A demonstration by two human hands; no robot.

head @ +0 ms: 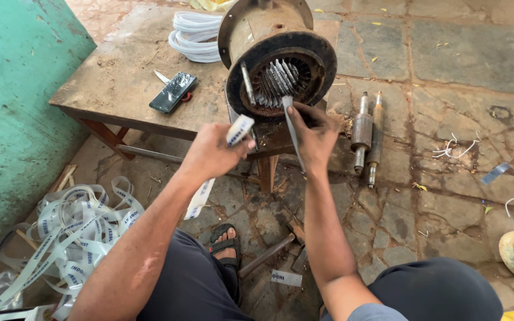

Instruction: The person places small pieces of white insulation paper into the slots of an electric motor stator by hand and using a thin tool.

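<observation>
Head view: both hands at a rusty motor stator

Head camera, looking down over two bare forearms and dark trousers. Left hand (212, 151) closed in a fist around a white printed paper strip (239, 129), the strip's tail hanging down past the wrist. Right hand (313, 134) pinching a thin grey insulation strip (291, 134), its upper end reaching into the slots of the motor stator (278, 56). Stator lying on its side at the edge of a worn wooden table (120, 77), open bore facing the camera, pale slot liners fanned out inside. On the table: a dark phone (174, 92) and a coil of white tubing (194, 35). On the stone floor: two rotor shafts (367, 134) just right of the stator, a hammer (269, 252) beside a sandalled foot (226, 246), a heap of printed white strip (78, 232) at left.
</observation>
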